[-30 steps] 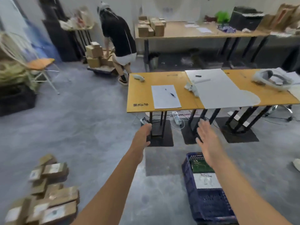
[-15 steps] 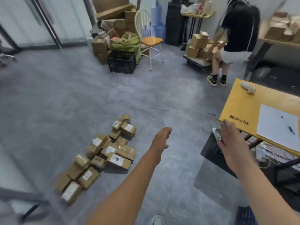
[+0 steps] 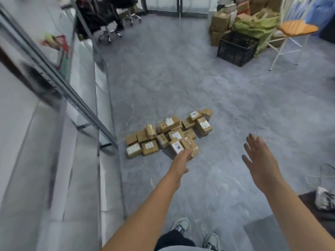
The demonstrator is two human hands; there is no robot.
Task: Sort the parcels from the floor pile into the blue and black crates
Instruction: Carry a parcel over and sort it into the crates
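Note:
A pile of several small brown cardboard parcels [image 3: 168, 133] with white labels lies on the grey floor ahead of me. My left hand [image 3: 181, 163] stretches toward the pile's near edge with straight fingers and holds nothing; whether it touches a parcel I cannot tell. To the right of the pile my right hand [image 3: 259, 160] is raised, palm down, fingers spread, and it is empty. A black crate [image 3: 237, 48] stands on the floor at the far right. No blue crate is in view.
A glass partition with a metal frame [image 3: 87, 105] runs along the left. Stacked cardboard boxes and green packing material [image 3: 253, 24] sit behind the black crate, beside a white chair with an orange seat [image 3: 297, 29]. Office chairs [image 3: 108, 31] stand far back. My shoes [image 3: 181, 225] are below.
My view has swung left from the tables and blue crate to the parcel pile, which now lies straight ahead and closer. Both hands stay empty, the left reaching toward the pile.

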